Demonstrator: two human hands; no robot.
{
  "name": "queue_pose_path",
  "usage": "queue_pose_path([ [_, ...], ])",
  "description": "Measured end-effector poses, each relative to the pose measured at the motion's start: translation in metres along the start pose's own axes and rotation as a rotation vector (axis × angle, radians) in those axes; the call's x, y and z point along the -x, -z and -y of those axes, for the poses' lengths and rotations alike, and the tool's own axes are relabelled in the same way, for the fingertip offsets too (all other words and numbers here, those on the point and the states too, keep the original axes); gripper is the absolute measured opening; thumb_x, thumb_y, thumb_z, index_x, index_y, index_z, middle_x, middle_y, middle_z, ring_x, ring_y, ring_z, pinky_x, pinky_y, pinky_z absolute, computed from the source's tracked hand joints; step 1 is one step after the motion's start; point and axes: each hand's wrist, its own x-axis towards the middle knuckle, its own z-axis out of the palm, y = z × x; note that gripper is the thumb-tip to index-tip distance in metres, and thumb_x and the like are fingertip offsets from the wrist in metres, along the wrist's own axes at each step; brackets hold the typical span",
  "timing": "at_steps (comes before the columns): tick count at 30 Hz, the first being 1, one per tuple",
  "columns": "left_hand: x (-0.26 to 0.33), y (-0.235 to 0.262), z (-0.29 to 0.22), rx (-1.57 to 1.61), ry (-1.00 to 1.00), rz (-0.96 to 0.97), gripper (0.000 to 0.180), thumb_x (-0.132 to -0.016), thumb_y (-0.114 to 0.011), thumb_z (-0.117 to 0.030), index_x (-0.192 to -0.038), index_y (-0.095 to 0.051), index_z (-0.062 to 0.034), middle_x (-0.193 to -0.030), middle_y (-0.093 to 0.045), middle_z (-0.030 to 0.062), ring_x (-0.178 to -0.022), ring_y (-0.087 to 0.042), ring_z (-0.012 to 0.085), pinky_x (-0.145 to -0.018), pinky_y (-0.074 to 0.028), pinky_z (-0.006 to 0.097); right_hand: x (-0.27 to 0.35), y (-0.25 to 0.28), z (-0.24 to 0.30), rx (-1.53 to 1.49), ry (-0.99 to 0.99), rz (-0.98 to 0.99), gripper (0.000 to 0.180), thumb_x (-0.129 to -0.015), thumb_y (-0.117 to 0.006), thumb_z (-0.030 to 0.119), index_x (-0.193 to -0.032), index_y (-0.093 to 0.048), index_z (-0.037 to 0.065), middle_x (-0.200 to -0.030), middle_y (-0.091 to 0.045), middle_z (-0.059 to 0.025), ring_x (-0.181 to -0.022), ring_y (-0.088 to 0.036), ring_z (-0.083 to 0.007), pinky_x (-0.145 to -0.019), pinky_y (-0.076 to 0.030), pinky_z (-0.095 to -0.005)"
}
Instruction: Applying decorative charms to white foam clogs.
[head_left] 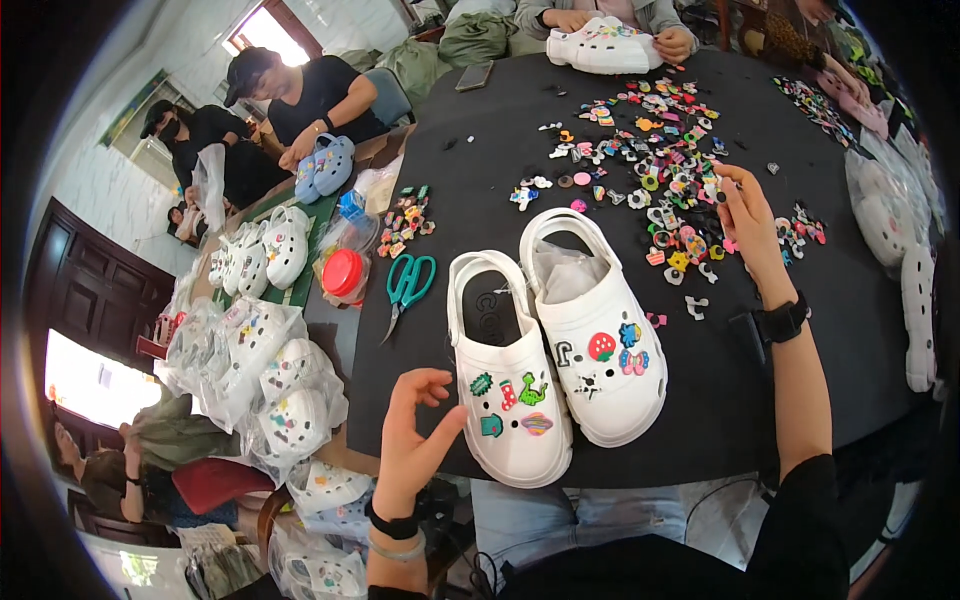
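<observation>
tabletop (pixel 800 330), black and broad, is seen filling the middle of the view, its near edge curving just below the toes of two white clogs. the pair is stood side by side and touching, toes toward the person, so the uppers face up for the charms: the left clog (pixel 508 385) carries five small pieces, the right clog (pixel 595 335) five more, with clear wrap tucked in its opening. bare black cloth is left to the right of the pair and along the near edge. farther off, a scatter of loose charms (pixel 650 150) is spread across the far half, within reach. green-handled scissors (pixel 408 285) are laid left of the clogs, near the table's left edge, beside a red-lidded jar (pixel 343 275). the left hand (pixel 415 440) is held off the near-left edge, just beside the left clog's toe, fingers spread and holding nothing. the right hand (pixel 745 215) is raised over the scatter, fingertips pinched on a tiny charm.
</observation>
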Motion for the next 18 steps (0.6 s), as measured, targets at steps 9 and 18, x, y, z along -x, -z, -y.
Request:
queue_pose_path([
  [9,-0.027,-0.019,0.029,0.140,0.168,0.262,0.048,-0.076,-0.081,-0.010,-0.104,-0.042,-0.0088,-0.095,-0.044,0.0008,-0.085,-0.046,0.0081,-0.071,-0.042,0.026,0.017,-0.014,0.021,-0.007,0.057,0.079,0.032,-0.104,-0.042,0.031,-0.123,-0.053,0.008,-0.064,-0.039,0.0058,-0.055,-0.033,-0.0016,-0.050,-0.026,-0.0191],
  [18,-0.032,-0.032,0.005,-0.455,-0.174,0.162,0.020,-0.080,-0.073,-0.012,-0.084,-0.056,-0.0037,-0.086,-0.047,0.0110,-0.068,-0.054,0.0239,-0.058,-0.043,0.034,0.059,-0.047,0.048,0.016,0.058,0.465,0.022,-0.099,-0.049,0.016,-0.116,-0.057,0.006,-0.064,-0.045,0.0033,-0.059,-0.043,-0.0056,-0.055,-0.038,-0.0241],
])
